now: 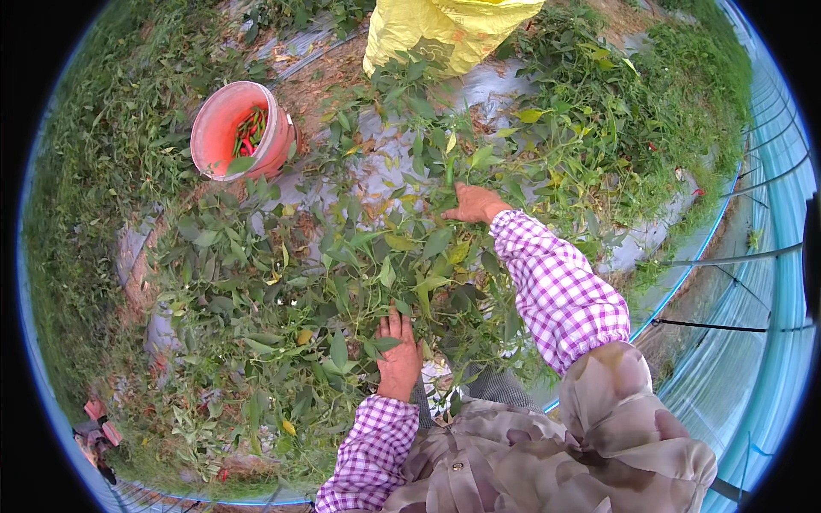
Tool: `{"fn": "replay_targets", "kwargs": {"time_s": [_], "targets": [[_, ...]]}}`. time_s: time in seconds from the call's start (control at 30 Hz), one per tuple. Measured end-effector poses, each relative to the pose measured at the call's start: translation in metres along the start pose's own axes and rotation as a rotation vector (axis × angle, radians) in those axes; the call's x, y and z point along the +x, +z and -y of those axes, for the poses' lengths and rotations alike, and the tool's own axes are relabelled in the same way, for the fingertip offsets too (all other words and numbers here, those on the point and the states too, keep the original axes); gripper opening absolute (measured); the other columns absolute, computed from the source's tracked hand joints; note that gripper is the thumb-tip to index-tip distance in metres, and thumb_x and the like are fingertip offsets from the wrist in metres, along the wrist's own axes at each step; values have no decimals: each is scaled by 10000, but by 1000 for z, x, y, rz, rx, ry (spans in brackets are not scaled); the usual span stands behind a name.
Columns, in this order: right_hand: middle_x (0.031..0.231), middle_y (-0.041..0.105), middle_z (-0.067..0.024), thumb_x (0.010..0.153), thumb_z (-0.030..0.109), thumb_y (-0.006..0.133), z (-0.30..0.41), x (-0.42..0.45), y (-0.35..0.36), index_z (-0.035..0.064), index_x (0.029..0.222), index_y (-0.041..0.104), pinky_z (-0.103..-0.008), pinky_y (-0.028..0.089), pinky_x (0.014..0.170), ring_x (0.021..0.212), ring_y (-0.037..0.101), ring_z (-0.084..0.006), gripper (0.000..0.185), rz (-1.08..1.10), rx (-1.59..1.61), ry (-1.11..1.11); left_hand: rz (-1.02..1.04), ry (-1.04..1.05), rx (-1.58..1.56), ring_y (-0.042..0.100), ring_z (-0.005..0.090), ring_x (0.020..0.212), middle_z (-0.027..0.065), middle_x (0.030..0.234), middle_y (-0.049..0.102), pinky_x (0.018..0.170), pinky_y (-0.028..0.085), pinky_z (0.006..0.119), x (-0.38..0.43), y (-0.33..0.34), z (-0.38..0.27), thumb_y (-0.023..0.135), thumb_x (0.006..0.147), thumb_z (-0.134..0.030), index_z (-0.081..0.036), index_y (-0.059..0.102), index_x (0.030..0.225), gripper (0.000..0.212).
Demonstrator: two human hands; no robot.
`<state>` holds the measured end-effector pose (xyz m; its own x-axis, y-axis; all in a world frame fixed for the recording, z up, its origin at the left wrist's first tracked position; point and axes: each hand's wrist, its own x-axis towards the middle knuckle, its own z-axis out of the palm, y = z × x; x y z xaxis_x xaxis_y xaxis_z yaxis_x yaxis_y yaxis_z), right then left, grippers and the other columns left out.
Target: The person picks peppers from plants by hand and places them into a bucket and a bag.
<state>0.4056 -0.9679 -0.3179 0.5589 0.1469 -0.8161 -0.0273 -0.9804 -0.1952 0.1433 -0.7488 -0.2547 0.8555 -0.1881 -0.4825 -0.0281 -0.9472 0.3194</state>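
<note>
Pepper plants (346, 256) with green and some yellow leaves spread out before me. My right hand (476, 202) reaches into the foliage right of centre, its fingers beside a green chili pepper (449, 172); whether it touches the pepper I cannot tell. Lower down, my left hand (399, 356) lies back up among the stems, its fingertips partly hidden by leaves. Both forearms wear purple and white checked sleeves. A red plastic bucket (280, 144) at the upper left, tilted towards the view, holds red and green chili peppers (249, 133).
A yellow woven sack (452, 32) stands at the top. Pale plastic mulch film (385, 154) and dry leaves cover the ground between plants. Blue plastic sheeting on a frame (779, 211) curves along the right. Another person (96, 436) is small at the lower left edge.
</note>
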Motion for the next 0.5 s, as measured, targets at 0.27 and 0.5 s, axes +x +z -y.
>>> {"fn": "replay_targets", "kwargs": {"time_s": [0.27,0.5], "targets": [[1122,545,-155,736,436,673,34,14,-47,48,1185,497,-446,386,914,1067,499,-288,619,-865,-338,-69,16,-82,-82,336,378,1266,232,1424,249,1039,297,468,-22,28,6,632,799,-258,-17,276,1399,738],[1343,346,-335,774,579,595,-14,112,-58,-182,1335,157,-369,305,1055,1271,360,-392,1041,-618,579,30,21,-84,-274,379,423,1204,292,1350,299,1003,329,486,-14,23,6,664,771,-194,-77,236,1432,796]]}}
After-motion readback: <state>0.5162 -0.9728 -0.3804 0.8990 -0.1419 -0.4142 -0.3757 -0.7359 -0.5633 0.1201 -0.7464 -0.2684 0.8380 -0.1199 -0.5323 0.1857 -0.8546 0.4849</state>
